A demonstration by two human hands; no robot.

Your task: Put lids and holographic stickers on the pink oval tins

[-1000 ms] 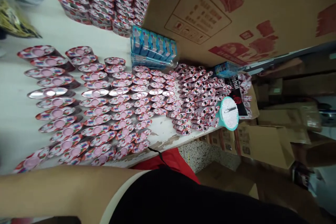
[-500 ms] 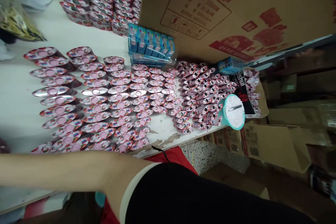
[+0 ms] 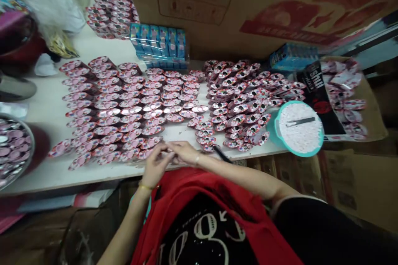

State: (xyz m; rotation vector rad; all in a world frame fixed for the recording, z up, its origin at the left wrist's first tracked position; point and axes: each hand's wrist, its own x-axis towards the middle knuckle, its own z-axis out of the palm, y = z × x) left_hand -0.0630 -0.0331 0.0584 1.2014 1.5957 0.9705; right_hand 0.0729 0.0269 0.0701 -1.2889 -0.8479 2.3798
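Note:
At the front edge of the white table (image 3: 174,133), my left hand (image 3: 156,165) and my right hand (image 3: 183,152) meet with fingers bent together. Whatever lies between their fingertips is too small and hidden to name. Just beyond them stand rows of red-and-pink oval packs (image 3: 130,110) whose tops show pink round discs. Right of my right hand are packs with dark round holes (image 3: 238,99) on top. A black strip (image 3: 222,155) sticks out near my right forearm.
A teal tub (image 3: 273,126) of small whitish pieces, with a dark flat tool (image 3: 300,121) on them, stands at right. A metal pot (image 3: 31,149) of round pink pieces is at left. Wrapped blue boxes (image 3: 158,43) sit before a big carton (image 3: 214,37); an open carton (image 3: 373,120) holds more packs.
My right arm, stretched far left before with its hand out of view, is drawn back to the table edge. Both hands now show together. The view has turned, bringing the pot into sight.

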